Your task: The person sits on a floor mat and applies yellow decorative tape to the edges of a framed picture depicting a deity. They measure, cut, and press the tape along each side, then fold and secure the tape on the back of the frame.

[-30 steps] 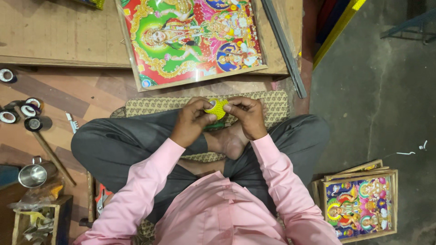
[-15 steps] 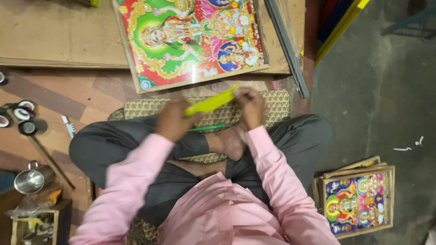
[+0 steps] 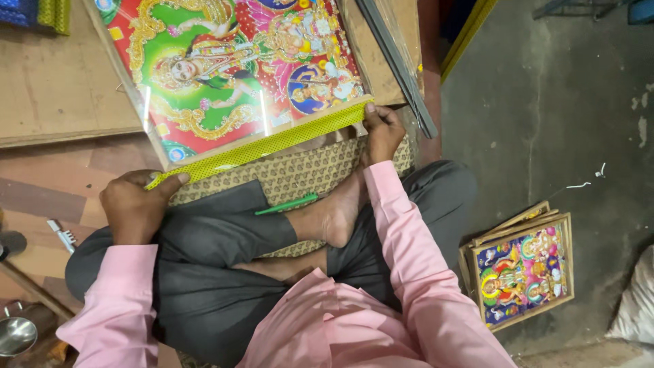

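A long yellow dotted tape strip is stretched along the near edge of a large framed colourful picture that lies on a wooden board. My left hand pinches the strip's left end at the picture's near left corner. At the near right corner my right hand presses the other end down. I sit cross-legged on a woven mat, and a green pen rests on my leg.
A stack of small framed pictures lies on the concrete floor at right. Dark metal strips lean beside the big picture. A steel bowl and a small white tool sit at left.
My hands have spread apart, pulling the yellow tape out from a small roll into a long strip and laying it along the picture's near edge.
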Demonstrator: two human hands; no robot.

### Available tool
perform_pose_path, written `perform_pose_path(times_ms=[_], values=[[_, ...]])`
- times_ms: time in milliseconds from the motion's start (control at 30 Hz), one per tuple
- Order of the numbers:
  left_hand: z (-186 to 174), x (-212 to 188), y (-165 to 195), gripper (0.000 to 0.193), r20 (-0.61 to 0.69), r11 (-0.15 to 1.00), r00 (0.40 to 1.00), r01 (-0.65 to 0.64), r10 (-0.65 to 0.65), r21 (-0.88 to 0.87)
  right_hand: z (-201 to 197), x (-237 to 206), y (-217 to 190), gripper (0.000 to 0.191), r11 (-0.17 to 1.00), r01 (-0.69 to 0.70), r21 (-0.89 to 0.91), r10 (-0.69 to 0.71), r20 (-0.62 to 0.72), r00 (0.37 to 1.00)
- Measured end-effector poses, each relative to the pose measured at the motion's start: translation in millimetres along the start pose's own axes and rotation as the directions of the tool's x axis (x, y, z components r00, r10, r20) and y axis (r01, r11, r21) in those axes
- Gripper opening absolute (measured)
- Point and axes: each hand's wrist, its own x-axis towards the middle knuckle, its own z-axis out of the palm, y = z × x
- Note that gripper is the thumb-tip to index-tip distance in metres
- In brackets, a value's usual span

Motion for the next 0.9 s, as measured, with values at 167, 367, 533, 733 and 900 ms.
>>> perform_pose_path(times_ms=[167, 367, 533, 733, 900], values=[[-5.3, 5.3, 13.5, 0.036, 0.057, 0.978, 0.997, 0.070, -0.060, -0.198, 0.5, 16.8, 10.3, 0.013, 0.996, -0.080, -0.028, 0.078, -0.050, 0.996], [-4.7, 7.3, 23.0, 0.030, 0.071, 0.960, 0.996, 0.070, -0.053, -0.270, -10.5, 31.7, 27.7, 0.014, 0.993, -0.112, 0.037, 0.111, 0.021, 0.994], [-4.5, 8.9, 23.6, 0.030, 0.048, 0.952, 0.999, 0.032, -0.018, -0.304, -15.2, 41.2, 38.6, 0.016, 0.991, -0.128, 0.034, 0.127, 0.017, 0.992], [-5.6, 11.0, 24.4, 0.030, 0.043, 0.948, 0.999, 0.018, -0.005, -0.318, -16.2, 44.2, 40.8, 0.017, 0.990, -0.137, 0.016, 0.137, 0.010, 0.990], [-6.2, 13.0, 25.8, 0.031, 0.053, 0.955, 0.999, 0.027, -0.012, -0.297, -10.6, 39.9, 34.2, 0.017, 0.990, -0.140, 0.002, 0.140, 0.001, 0.990]])
